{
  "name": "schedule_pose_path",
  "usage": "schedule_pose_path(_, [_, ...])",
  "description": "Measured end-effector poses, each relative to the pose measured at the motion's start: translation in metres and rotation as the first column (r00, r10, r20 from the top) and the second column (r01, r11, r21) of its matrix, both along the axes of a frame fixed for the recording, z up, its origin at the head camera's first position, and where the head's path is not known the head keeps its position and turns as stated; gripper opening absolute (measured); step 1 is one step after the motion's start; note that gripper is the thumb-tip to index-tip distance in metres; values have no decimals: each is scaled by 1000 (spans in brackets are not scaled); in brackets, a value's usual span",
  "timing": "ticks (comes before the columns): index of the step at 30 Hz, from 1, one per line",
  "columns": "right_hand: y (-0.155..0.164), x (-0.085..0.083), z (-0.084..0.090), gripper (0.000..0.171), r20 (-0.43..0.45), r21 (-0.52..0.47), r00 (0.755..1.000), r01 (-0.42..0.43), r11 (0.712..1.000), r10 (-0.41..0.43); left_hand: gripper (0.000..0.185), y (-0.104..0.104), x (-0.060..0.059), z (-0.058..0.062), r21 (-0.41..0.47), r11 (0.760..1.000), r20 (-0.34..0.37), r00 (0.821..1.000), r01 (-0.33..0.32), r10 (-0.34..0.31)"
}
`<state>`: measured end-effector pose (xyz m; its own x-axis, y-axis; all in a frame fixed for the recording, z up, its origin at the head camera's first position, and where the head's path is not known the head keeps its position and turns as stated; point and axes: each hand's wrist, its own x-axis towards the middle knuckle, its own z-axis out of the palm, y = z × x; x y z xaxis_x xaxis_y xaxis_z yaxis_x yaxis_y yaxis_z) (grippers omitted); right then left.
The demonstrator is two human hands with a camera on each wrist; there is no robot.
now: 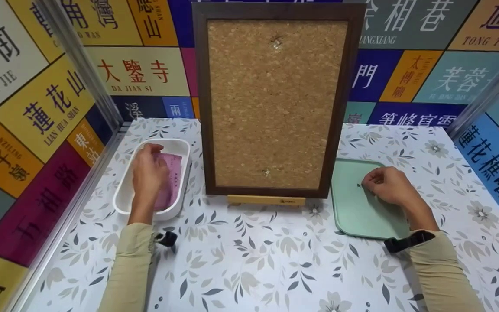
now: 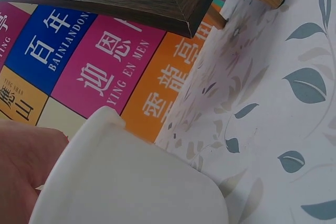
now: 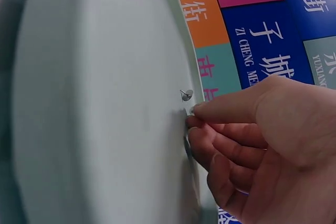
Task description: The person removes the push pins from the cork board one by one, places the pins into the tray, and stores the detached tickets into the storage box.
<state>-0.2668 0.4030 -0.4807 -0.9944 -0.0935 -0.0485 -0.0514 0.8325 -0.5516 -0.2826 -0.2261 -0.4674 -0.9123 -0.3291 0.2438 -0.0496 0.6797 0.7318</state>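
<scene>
Pushpins on the green tray (image 1: pixel 353 216) sit at the right hand (image 1: pixel 388 185); its fingers are curled with thumb and fingertips (image 3: pixel 195 121) pressed together low on the tray, seemingly pinching a pin, while another small silver pushpin (image 3: pixel 186 95) lies just beside them. Pink paper (image 1: pixel 169 177) lies in the white tub (image 1: pixel 124 197) to the left of the cork board (image 1: pixel 275 99); the left hand (image 1: pixel 149 173) rests on that paper, fingers bent down onto it, though whether it grips the sheet cannot be told.
</scene>
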Motion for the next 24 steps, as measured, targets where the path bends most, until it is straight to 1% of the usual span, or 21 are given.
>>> schedule_pose_path(5, [0,1,4,19,45,16,999,-30,999,29,32,1,-1,-1,-12,1000,-10,1000,10,-10])
schedule_pose_path(9, [1,2,5,21,79,20,996,-48,999,46,32,1,-2,-2,-31,999,-5,1000,11,-12])
schedule_pose_path(13, [0,1,6,23,106,17,993,-46,999,44,32,1,-2,-2,-47,999,1,1000,7,-7])
schedule_pose_path(17, [-1,1,7,23,119,0,992,-39,999,38,33,2,-2,-1,-80,997,-23,1000,6,-8])
schedule_pose_path(20, [-3,2,9,24,104,-14,994,-28,1000,29,33,4,-2,-1,-114,993,-48,999,16,-21])
schedule_pose_path(24, [-8,5,13,32,8,-4,1000,-17,1000,17,34,10,-4,0,-173,984,-113,991,49,-69])
